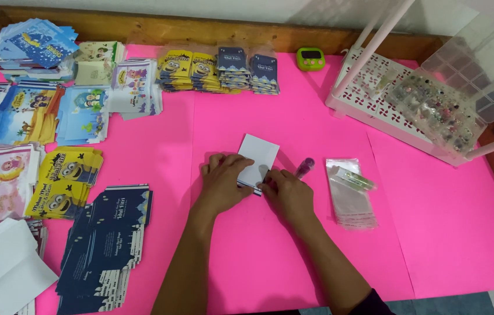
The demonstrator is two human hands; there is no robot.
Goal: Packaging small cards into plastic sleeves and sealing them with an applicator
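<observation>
Two hands lie palm-down on the pink table [433,233]: the left hand [223,181] and right hand [286,192] both press fingertips on a small white card [258,157], pinching its lower edge. The card lies flat, blank, tilted slightly, beside a purple glue stick [304,168].

free: bare pink mat [445,233] front right | blocked: card stacks [66,181] left, white rack [398,99] back right
</observation>
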